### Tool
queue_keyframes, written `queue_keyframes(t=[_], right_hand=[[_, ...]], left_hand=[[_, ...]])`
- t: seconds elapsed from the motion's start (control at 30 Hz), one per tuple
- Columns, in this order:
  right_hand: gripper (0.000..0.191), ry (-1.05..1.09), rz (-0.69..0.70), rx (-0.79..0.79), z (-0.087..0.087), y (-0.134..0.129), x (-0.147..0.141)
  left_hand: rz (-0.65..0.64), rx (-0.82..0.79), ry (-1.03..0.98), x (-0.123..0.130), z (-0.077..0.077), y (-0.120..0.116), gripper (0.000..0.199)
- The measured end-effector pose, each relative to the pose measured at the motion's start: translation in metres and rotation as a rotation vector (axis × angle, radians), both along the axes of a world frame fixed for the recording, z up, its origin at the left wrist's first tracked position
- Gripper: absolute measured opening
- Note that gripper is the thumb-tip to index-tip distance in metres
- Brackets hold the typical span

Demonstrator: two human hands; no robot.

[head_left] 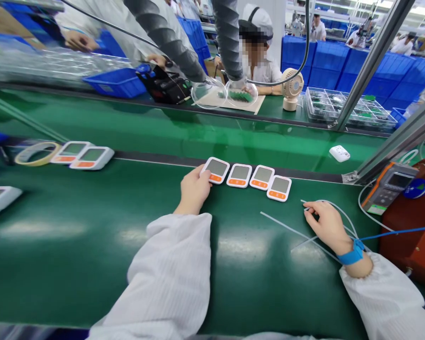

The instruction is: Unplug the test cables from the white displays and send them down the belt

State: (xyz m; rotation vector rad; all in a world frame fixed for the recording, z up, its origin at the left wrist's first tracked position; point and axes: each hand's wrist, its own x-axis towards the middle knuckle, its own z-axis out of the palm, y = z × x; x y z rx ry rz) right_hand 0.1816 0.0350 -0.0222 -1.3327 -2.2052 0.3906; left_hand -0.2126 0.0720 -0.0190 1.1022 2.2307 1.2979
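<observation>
Four small white plastic display units with grey screens and orange buttons lie in a row; the left hand (194,189), loosely curled, touches the nearest unit (216,170). Well apart, the right hand (326,223) pinches thin white cables (297,231) between half-closed fingers.

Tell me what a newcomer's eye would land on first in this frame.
Most striking is the row of four white devices with orange strips at mid-table on the green bench; the left hand touches the leftmost one. To the right, the right hand, a blue wrist strap behind it, rests on thin white cables. Two more such devices lie far left beside a tape roll.
</observation>
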Motion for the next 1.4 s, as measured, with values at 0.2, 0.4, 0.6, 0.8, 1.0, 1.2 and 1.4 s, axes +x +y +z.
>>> queue_keyframes(t=[0.2,0.4,0.6,0.8,1.0,1.2,1.4], right_hand=[[0.021,0.009,-0.019,-0.007,-0.002,0.001,-0.002],[0.017,0.017,-0.055,-0.017,-0.004,0.003,-0.005],[0.017,0.005,-0.066,-0.040,-0.005,0.003,-0.007],[0.017,0.012,-0.079,-0.064,-0.006,0.004,-0.009],[0.014,0.039,-0.104,-0.051,-0.009,0.005,-0.011],[0.015,0.072,-0.089,0.011,-0.014,0.003,-0.012],[0.015,0.074,-0.080,0.023,-0.013,0.001,-0.015]], left_hand=[[-0.108,-0.068,0.316,0.028,0.004,-0.003,0.045],[-0.361,-0.317,0.692,0.056,0.017,0.000,0.073],[-0.624,-0.496,0.741,0.047,0.031,0.018,0.096],[-0.699,-0.460,0.822,0.037,0.038,0.027,0.083],[-0.533,-0.357,0.812,0.026,0.047,0.093,0.088],[-0.589,-0.432,0.782,0.043,0.044,0.177,0.093],[-0.589,-0.445,0.781,0.056,0.031,0.205,0.085]])
